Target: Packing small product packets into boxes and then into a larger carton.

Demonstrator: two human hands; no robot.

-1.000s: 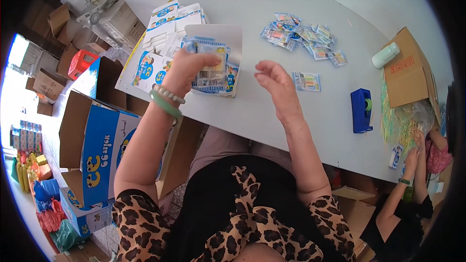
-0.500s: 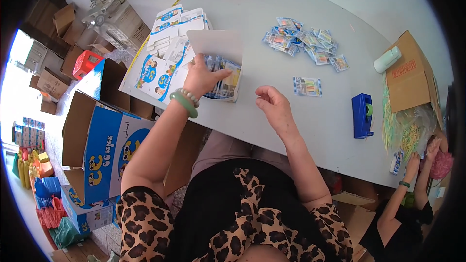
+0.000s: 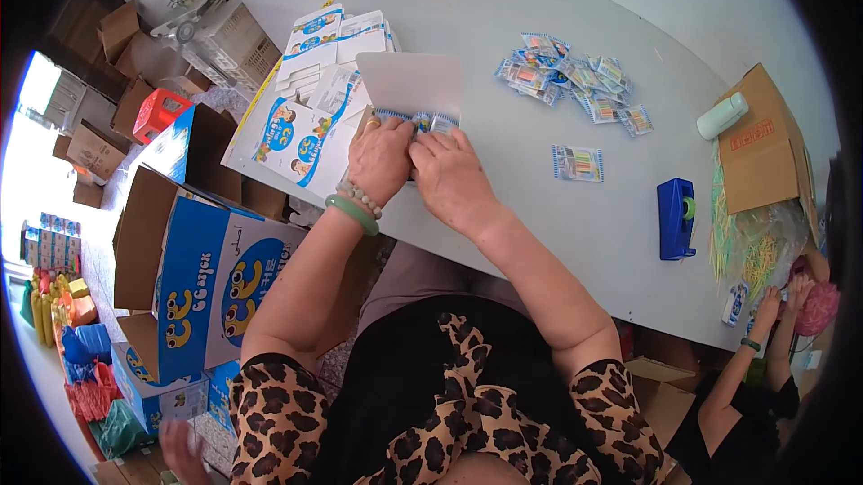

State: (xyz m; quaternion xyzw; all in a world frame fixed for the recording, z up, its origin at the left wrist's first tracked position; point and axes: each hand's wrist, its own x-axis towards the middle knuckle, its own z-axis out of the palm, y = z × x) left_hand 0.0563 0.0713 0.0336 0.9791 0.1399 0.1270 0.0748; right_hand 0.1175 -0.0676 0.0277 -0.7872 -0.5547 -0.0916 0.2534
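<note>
A small white carton (image 3: 409,80) stands at the table's near left with its flap raised. Clear-and-blue small packets (image 3: 421,121) fill it in a row. My left hand (image 3: 382,160), wearing a green bangle and a beaded bracelet, is closed over the packets at the left, fingertips bent down inside. Beside it my right hand (image 3: 449,177) is closed at the carton's near right, its fingers curled over the packets and the rim. Both hands hide the carton's front. To the right lies a single packet (image 3: 577,163); beyond it is a loose packet pile (image 3: 575,79).
Flat printed cartons (image 3: 301,125) are stacked at the left. A blue tape dispenser (image 3: 674,220), a pale green bottle (image 3: 722,115) and a brown box (image 3: 764,143) are at the right. Another person's hands (image 3: 780,301) work there. A blurred hand (image 3: 184,449) shows at lower left.
My right hand has moved left from above the table to the carton. My left hand has come down and closed over the packets, its spread fingers drawn together.
</note>
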